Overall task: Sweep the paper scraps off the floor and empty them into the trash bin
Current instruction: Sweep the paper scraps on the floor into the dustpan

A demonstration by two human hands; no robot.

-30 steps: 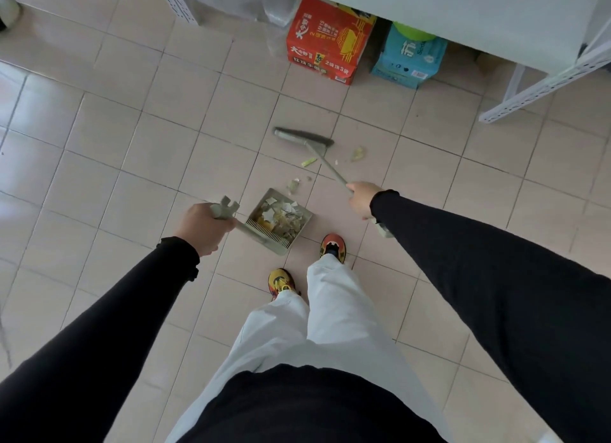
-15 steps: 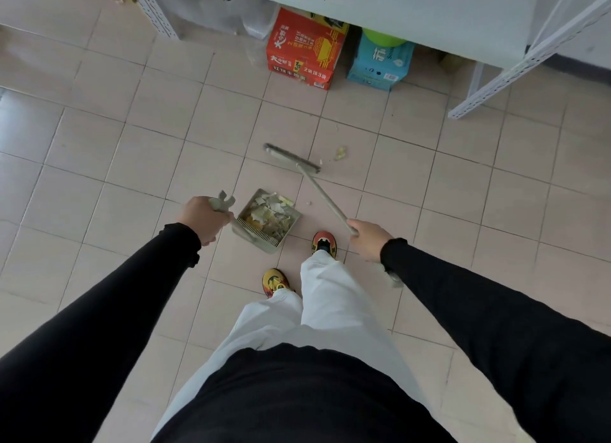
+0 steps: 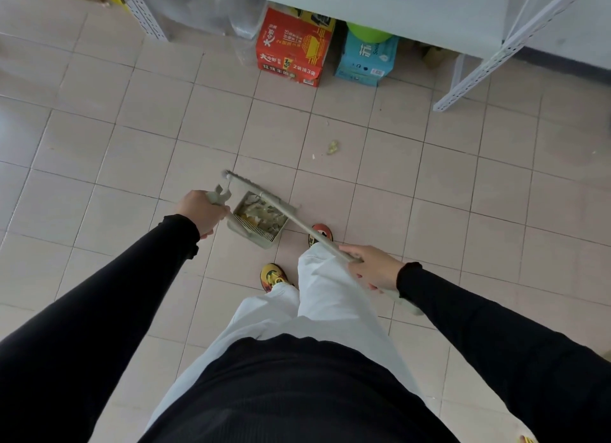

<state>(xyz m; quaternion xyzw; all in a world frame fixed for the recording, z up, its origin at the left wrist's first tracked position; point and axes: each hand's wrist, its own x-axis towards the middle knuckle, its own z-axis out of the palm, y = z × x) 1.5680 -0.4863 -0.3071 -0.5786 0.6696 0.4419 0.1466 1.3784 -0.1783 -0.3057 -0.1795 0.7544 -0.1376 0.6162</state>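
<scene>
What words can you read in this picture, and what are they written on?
"大今野": big white characters on the red box.
"2袋顶3袋": white print low on the front of the same box.
Other small print on the red box: too blurred to read.
Blue box: white lettering, too blurred to read.
No other writing shows.

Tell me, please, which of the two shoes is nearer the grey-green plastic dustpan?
The red-toed shoe, just beside the grey-green plastic dustpan and its near corner; the yellow-toed shoe sits farther back, towards the person.
</scene>
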